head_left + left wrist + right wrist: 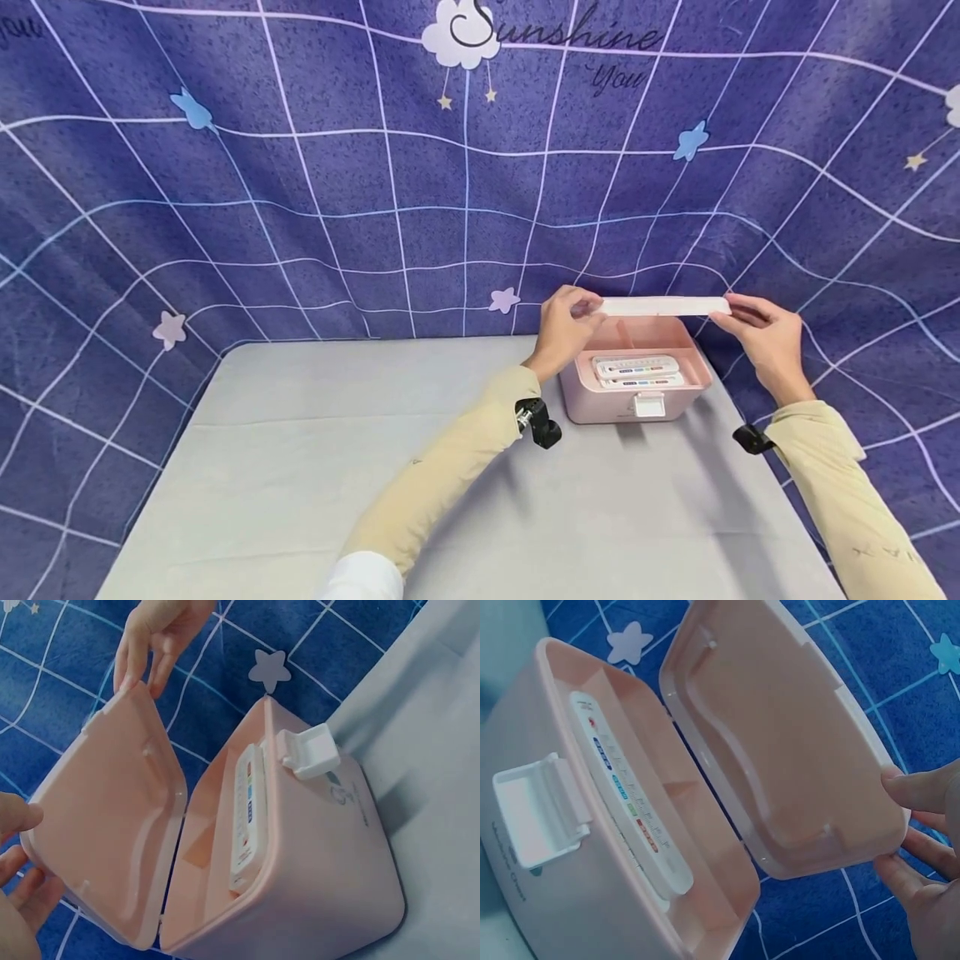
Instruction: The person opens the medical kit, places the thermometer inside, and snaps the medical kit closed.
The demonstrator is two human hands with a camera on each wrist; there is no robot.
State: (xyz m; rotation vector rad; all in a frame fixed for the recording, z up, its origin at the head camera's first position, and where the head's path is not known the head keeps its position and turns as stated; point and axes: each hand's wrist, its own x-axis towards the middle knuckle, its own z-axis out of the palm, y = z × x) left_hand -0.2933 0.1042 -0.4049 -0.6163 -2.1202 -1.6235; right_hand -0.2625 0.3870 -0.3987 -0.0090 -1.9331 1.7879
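Note:
A pink medicine box point(603, 407) stands toward the right of the table, its lid point(663, 306) raised upright on the hinge at the back. My left hand point(564, 330) grips the lid's left corner between thumb and fingers. At the opposite corner, my right hand point(768, 340) pinches the edge, thumb on the inner face in the right wrist view. Two flat white thermometers point(630, 795) with printed scales and coloured labels lie in the front compartment, one partly covering the other. The white front latch point(311, 752) is flipped outward. Dividers point(624, 335) split the rear of the tray.
A pale grey cloth covers the table point(322, 467). Right behind the box hangs a blue-purple curtain point(420, 242) with a grid and stars, which also runs along both sides. Black wrist mounts point(543, 423) sit on both sleeves.

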